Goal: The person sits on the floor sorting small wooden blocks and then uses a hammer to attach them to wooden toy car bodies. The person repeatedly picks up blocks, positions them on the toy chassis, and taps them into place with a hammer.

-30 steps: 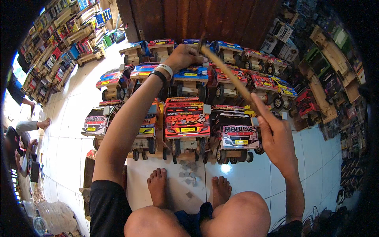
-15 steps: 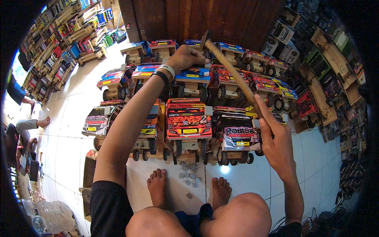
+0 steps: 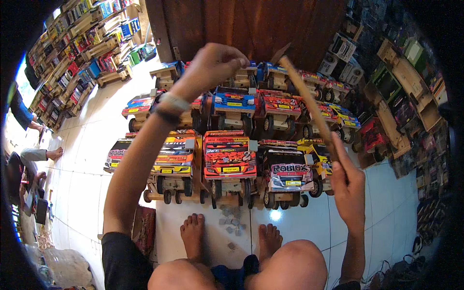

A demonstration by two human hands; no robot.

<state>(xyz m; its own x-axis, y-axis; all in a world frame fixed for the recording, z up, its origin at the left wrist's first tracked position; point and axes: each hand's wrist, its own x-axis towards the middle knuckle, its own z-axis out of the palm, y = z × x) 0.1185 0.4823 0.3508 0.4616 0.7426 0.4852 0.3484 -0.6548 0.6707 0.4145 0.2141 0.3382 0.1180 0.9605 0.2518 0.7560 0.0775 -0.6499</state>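
Observation:
My right hand (image 3: pixel 347 191) grips the wooden handle of a hammer (image 3: pixel 309 99). The hammer's dark metal head reaches up over the back row of trucks, blurred. Above the trucks hangs my left hand (image 3: pixel 215 65), its fingers bent together; whether something small sits between them I cannot make out. Below it stands a blue toy truck (image 3: pixel 234 102) with a small grey square (image 3: pixel 252 91) at its roof corner. Closer to me are a red-orange toy truck (image 3: pixel 229 159) and a black and white toy truck (image 3: pixel 289 174), both with small grey squares at a corner.
Loose grey squares (image 3: pixel 232 222) lie on the white tiled floor (image 3: pixel 299 232) between my bare feet. Behind the trucks rises a brown wooden panel (image 3: pixel 232 29). More toy trucks are stacked at both sides. Another person's foot (image 3: pixel 54 154) shows at the left.
My left hand has lifted up and left, away from the blue truck's roof corner. The hammer has swung right, its head now farther from that hand.

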